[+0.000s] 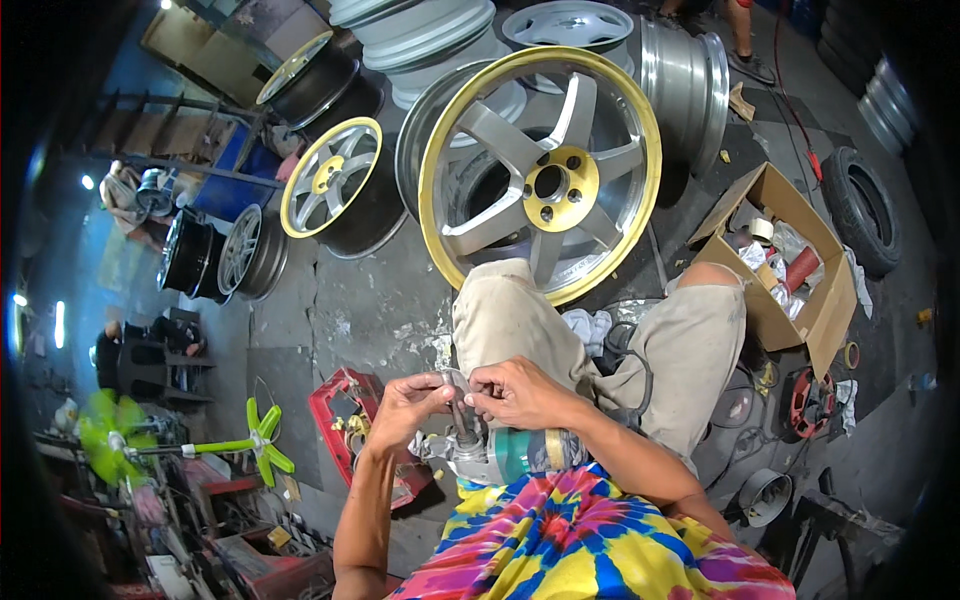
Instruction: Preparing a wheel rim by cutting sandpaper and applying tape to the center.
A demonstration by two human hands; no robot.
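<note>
On my lap lies a power tool (pixel 510 455) with a teal body and a grey metal head, its spindle end pointing up between my hands. My left hand (pixel 412 405) is closed in a pinch right above that head. From the other side, my right hand (pixel 518 392) pinches at the same spot, fingertips close to the left ones. Between them shows a thin, pale curved piece, too small to name. Leaning in front of my knees stands a large alloy wheel (pixel 550 185) with a yellow lip and yellow centre.
A red crate (pixel 345 400) with small pieces sits by my left arm. To the right are an open cardboard box (pixel 720 262) of supplies and a tyre (pixel 862 212). More wheels (pixel 335 180) stand ahead. A green fan (pixel 268 440) is at left, and a person stands far right.
</note>
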